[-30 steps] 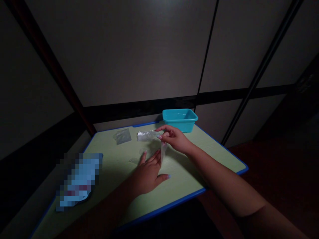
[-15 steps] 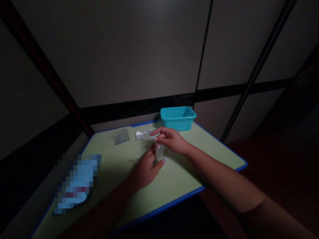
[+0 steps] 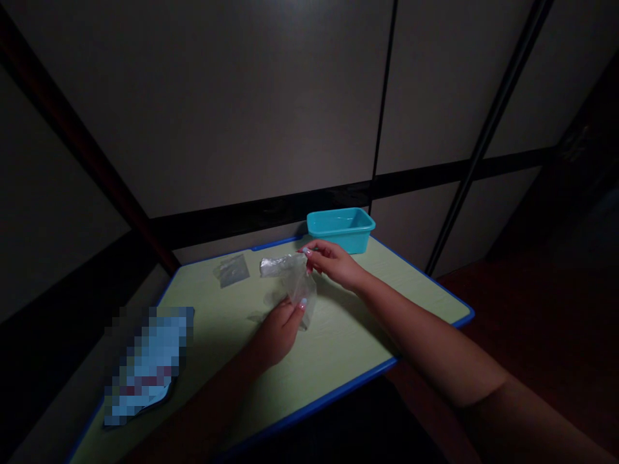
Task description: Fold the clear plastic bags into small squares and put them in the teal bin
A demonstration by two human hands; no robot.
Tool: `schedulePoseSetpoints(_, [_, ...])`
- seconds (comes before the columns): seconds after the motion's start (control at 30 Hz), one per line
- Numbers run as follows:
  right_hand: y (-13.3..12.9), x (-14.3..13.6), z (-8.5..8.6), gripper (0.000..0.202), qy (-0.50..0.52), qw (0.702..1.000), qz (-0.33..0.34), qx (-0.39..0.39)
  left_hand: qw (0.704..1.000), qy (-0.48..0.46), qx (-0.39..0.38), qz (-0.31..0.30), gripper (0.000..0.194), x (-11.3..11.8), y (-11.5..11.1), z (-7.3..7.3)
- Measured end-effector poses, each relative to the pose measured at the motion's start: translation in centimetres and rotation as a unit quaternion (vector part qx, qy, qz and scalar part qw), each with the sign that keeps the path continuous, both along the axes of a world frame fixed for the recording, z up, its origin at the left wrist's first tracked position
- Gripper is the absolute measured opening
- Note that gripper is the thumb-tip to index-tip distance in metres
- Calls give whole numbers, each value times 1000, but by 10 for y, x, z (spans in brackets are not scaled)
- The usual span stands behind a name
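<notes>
A clear plastic bag (image 3: 300, 283) is held between my two hands above the table. My left hand (image 3: 280, 328) is closed on its lower part, thumb pressed over the film. At the bag's top edge, the fingertips of my right hand (image 3: 333, 262) pinch the plastic. Behind the bag lies a crinkled, shiny clear plastic packet (image 3: 271, 266). Farther left, some flat clear plastic bags (image 3: 234, 271) rest on the table. Whether anything is inside the held bag I cannot tell.
A turquoise plastic basket (image 3: 355, 241) stands at the table's back edge, just beyond my right hand. At the left edge lies a blue, pixelated package (image 3: 152, 361). The pale green table (image 3: 348, 354) has a blue rim, with cabinet panels (image 3: 265, 116) behind it.
The bag is now spread more openly between my hands. My left thumb has come down onto the film, and my right fingers have closed at its top edge. The view has shifted slightly.
</notes>
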State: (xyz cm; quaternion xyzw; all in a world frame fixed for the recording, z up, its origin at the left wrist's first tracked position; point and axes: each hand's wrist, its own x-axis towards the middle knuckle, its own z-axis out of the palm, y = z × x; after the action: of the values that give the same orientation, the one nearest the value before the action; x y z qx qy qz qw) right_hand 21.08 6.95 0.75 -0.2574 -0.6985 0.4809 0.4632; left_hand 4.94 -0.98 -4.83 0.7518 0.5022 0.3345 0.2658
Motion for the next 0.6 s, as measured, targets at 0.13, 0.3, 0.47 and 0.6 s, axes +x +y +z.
schedulePoseSetpoints(0.13, [8, 9, -1, 39, -31, 999, 23, -9, 1000, 3, 3, 7, 41, -1, -1, -2])
schedulePoseSetpoints(0.3, [15, 18, -9, 49, -156, 970, 175, -60, 999, 38, 8, 14, 43, -2, 0, -3])
schedulePoseSetpoints(0.47, [23, 17, -21, 50, -209, 941, 241, -117, 997, 57, 56, -15, 45, 0, 0, 2])
schedulePoseSetpoints(0.6, [25, 17, -24, 56, -196, 936, 250, -149, 992, 88, 85, -36, 44, 0, -1, 7])
